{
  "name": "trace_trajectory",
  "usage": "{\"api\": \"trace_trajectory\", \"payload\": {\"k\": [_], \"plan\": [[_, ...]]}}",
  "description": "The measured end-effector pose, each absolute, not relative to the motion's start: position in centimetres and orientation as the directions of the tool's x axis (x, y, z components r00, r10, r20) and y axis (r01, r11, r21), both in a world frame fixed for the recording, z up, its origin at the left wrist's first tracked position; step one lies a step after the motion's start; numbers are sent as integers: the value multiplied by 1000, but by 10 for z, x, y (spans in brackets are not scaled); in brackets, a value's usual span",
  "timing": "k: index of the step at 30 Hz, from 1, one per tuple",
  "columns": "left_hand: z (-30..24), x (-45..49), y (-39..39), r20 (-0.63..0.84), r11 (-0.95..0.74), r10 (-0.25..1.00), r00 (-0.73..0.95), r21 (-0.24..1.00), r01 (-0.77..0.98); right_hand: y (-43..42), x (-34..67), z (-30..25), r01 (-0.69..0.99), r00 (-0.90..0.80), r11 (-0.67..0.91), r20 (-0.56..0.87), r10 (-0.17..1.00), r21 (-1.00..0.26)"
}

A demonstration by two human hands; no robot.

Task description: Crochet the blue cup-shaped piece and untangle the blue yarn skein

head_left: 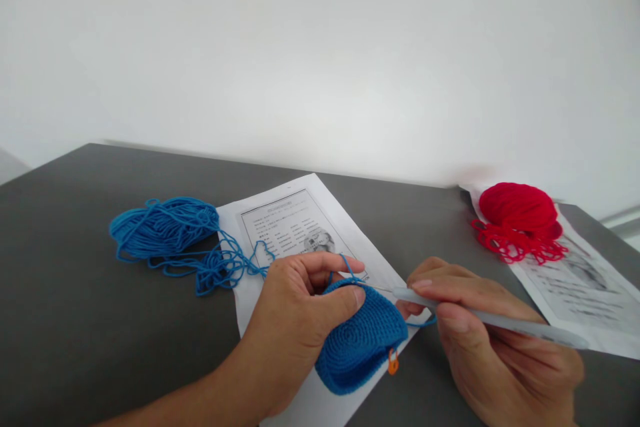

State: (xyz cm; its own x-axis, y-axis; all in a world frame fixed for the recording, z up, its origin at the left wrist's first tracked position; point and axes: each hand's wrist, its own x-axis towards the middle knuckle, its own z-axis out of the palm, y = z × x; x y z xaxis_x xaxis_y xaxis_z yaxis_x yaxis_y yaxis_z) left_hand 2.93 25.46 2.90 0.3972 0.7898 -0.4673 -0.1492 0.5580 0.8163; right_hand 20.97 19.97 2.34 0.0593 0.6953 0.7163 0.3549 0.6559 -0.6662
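My left hand [305, 320] pinches a round blue crochet piece [363, 330] by its upper edge, thumb on the front face. A strand of blue yarn runs over the raised index finger. From the lower right edge of the piece hangs an orange stitch marker [393, 364]. My right hand [495, 340] grips a crochet hook [510, 322] with a pale grey handle, held between thumb and fingers. The hook's thin metal end meets the top edge of the crochet piece near the left thumb; its very tip is hard to make out.
Left of the hands lies a loose blue yarn skein [165, 227] with tangled strands reaching a printed sheet [350, 243] under the work. A red yarn ball [520, 213] sits on another printed sheet [555, 293] at the right. The grey table [65, 233] ends at a white wall.
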Motion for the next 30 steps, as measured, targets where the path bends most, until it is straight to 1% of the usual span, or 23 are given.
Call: {"api": "trace_trajectory", "payload": {"k": [3, 8, 10, 13, 20, 26, 28, 30], "plan": [[30, 30, 255, -461, 551, 795, 394, 821, -152, 199, 210, 21, 361, 56, 666, 729, 683, -652], [30, 32, 256, -404, 495, 825, 395, 855, -158, 197, 211, 17, 365, 25, 713, 771, 636, -599], [31, 32, 256, -385, 469, 837, 390, 870, -148, 196, 212, 18, 364, -19, 711, 759, 651, -602], [34, 32, 256, -370, 425, 861, 350, 900, -94, 195, 213, 25, 407, -101, 692, 724, 683, -596], [36, 32, 257, -317, 335, 901, 296, 942, -12, 192, 212, 41, 547, -263, 700, 699, 665, -460], [35, 32, 255, -284, 286, 923, 259, 958, 31, 186, 206, 43, 678, -297, 651, 681, 669, -343], [34, 33, 251, -271, 270, 928, 257, 962, 43, 186, 203, 43, 692, -320, 649, 670, 670, -318], [31, 34, 247, -262, 259, 925, 276, 965, 48, 188, 200, 42, 698, -322, 654, 689, 650, -290]]}}
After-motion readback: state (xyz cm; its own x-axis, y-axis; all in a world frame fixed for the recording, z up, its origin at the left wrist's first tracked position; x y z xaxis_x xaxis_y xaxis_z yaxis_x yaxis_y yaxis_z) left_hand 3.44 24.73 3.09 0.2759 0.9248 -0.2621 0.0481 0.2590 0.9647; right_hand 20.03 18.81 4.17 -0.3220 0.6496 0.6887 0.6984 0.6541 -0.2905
